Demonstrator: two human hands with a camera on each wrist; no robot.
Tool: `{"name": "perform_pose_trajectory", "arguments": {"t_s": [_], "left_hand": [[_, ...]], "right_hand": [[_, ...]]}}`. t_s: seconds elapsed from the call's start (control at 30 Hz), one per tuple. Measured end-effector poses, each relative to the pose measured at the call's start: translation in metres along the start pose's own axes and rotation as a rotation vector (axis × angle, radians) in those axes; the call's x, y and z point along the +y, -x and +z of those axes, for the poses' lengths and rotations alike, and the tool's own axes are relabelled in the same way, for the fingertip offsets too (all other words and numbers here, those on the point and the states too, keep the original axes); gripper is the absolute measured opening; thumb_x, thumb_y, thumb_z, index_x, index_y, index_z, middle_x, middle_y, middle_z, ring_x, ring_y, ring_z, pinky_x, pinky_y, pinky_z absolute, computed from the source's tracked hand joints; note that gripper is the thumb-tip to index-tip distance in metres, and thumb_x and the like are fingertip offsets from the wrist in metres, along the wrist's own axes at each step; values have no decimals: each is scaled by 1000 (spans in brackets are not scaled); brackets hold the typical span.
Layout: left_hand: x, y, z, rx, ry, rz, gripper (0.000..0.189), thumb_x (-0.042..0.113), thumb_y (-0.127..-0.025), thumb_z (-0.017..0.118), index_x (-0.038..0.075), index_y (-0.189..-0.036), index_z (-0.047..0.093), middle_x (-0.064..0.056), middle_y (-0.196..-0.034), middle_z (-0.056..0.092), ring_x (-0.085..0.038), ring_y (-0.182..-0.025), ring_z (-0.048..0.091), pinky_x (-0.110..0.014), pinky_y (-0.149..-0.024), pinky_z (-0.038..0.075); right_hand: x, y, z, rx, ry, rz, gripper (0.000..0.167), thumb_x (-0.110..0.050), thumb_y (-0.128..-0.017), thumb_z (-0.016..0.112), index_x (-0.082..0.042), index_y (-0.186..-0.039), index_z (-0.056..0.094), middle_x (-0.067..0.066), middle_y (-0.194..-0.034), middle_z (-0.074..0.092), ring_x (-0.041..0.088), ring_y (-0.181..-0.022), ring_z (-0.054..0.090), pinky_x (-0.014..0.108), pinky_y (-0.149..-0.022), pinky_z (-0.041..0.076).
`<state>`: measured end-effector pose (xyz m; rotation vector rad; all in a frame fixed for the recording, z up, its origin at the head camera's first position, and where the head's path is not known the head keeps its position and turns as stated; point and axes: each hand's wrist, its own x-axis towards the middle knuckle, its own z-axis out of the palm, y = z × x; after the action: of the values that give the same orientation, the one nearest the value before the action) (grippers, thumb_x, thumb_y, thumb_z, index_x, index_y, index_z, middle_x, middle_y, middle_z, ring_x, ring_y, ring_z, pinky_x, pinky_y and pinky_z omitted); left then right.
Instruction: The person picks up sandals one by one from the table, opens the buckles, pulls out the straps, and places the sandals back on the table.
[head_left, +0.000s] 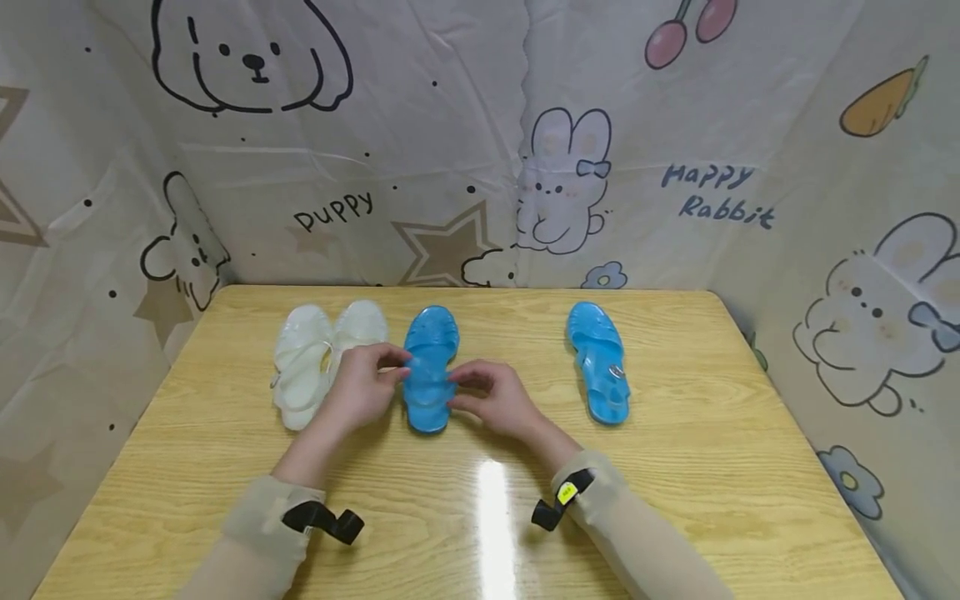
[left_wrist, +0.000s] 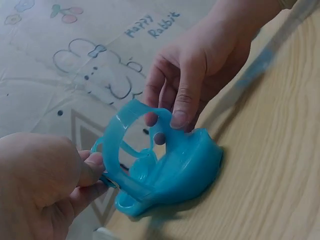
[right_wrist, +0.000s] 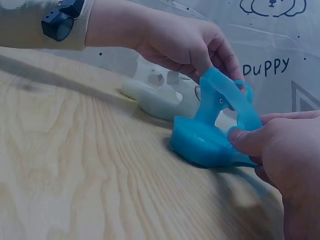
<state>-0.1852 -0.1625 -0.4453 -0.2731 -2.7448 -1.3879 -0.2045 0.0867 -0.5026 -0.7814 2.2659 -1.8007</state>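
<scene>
A translucent blue jelly sandal (head_left: 432,327) lies on the table between both hands, toe toward the far edge. At its left side my left hand (head_left: 365,385) pinches the ankle strap (left_wrist: 116,137) near a small metal buckle (left_wrist: 109,180). From the right, my right hand (head_left: 498,400) pinches the sandal's side between thumb and fingers, where the strap meets it. The strap stands up in an arch over the heel in both wrist views. Off to the right is a matching blue sandal (head_left: 597,358), its strap lying down with a buckle showing.
A pair of whitish jelly sandals (head_left: 302,333) stands side by side to the left, partly hidden behind the left hand and wrist. The wooden table (head_left: 675,500) meets a patterned cloth backdrop (head_left: 450,150) at its back and sides.
</scene>
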Motion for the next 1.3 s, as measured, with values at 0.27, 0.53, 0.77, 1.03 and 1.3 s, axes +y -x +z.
{"name": "perform_pose_trajectory", "arguments": {"t_s": [0.27,0.53,0.77,1.03,1.3], "left_hand": [[11,3,22,-34,90,9,13,-3,-98,73,-1,-110,75,-10,-107,76,-27,-109,71,-42,-96,59],[18,9,37,-58,147,-2,12,-1,-98,75,3,-110,76,-8,-106,75,-24,-111,70,-45,-100,57],[23,13,42,-62,175,4,11,0,-97,76,4,-107,77,-5,-103,75,-24,-110,71,-45,-100,57],[26,13,50,-73,189,22,11,3,-99,75,6,-109,77,-2,-105,76,-22,-109,71,-46,-101,56],[17,17,49,-152,296,22,21,2,-100,72,3,-121,72,-8,-119,72,-25,-118,68,-35,-101,56]], "right_hand": [[0,19,-14,13,-19,22,31,-2,-91,84,-1,-120,75,13,-123,73,30,-119,68,46,-107,52],[-1,41,-28,13,-3,29,29,-1,-90,85,-5,-117,76,7,-121,74,24,-117,69,41,-105,54],[-5,56,-37,5,-22,37,29,0,-90,84,-5,-117,76,6,-123,73,24,-118,69,38,-106,53],[-6,62,-46,25,-18,23,29,2,-88,85,-4,-115,76,9,-120,73,26,-116,70,42,-105,54],[-13,67,-62,-48,60,58,31,3,-91,81,-4,-121,75,12,-130,68,29,-124,64,48,-108,51]]}}
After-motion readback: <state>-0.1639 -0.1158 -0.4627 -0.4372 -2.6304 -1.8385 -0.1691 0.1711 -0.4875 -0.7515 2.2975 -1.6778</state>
